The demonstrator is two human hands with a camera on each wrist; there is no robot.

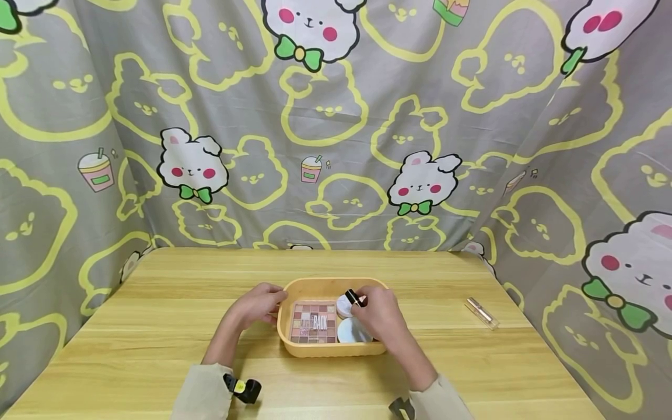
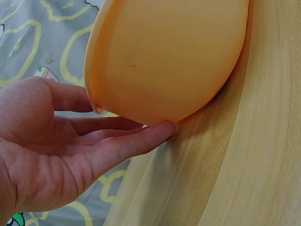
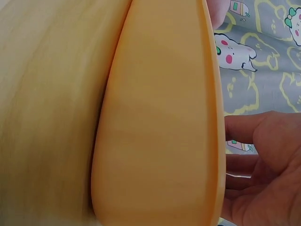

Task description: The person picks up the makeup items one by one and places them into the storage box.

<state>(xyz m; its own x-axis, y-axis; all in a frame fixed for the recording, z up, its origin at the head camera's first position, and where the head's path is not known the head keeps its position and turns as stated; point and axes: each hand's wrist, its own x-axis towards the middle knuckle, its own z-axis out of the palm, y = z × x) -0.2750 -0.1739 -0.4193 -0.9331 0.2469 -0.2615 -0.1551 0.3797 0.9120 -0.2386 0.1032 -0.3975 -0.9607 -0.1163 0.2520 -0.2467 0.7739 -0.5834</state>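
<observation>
A yellow-orange plastic basket (image 1: pixel 336 350) stands on the table. My left hand (image 1: pixel 261 302) holds its left end, with the thumb (image 2: pixel 160 134) against the outer wall and the index finger at the rim. Over the basket's right half, my right hand (image 1: pixel 379 312) grips a small black cylinder (image 1: pixel 352 297), which looks like a lipstick tube. Inside lie an eyeshadow palette (image 1: pixel 313 322) on the left and two round compacts, a pinkish one (image 1: pixel 343 306) behind a pale one (image 1: pixel 353 331). In the right wrist view the basket wall (image 3: pixel 157 113) hides what the fingers hold.
A slim clear tube (image 1: pixel 482 313), like a lip gloss, lies on the wooden table (image 1: pixel 199 268) to the right. Patterned grey curtains (image 1: pixel 346 221) hang behind the table and along both sides. Each wrist wears a small black camera.
</observation>
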